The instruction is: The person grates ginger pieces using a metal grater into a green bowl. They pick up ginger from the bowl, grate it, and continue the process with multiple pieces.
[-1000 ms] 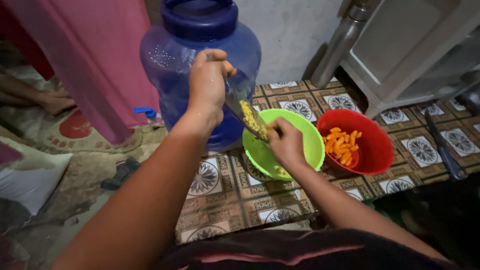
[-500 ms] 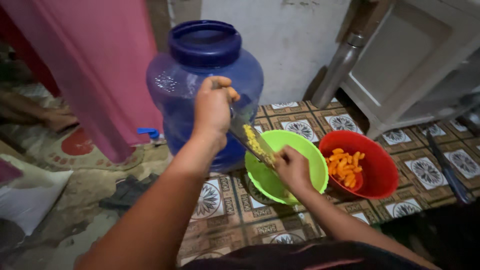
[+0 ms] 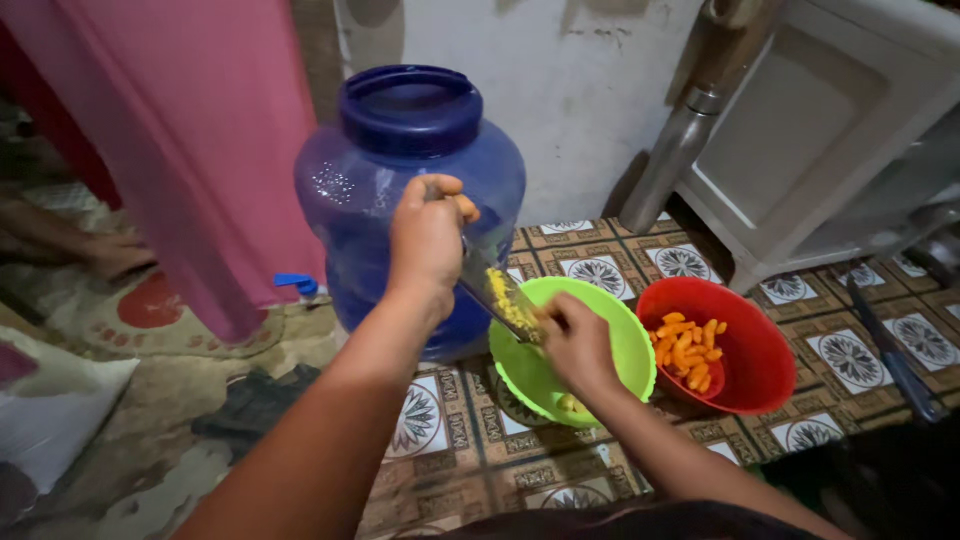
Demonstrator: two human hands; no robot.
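Grater (image 3: 497,290) over green bowl (image 3: 620,340), patterned floor (image 3: 600,272)

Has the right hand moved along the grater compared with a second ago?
Cannot tell for sure: the camera shifted. The right hand sits near the lower end of the grater, over the green bowl, much as before.

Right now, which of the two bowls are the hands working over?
The green bowl, directly under the grater. The red bowl sits to its right, holding orange pieces, with no hand over it.
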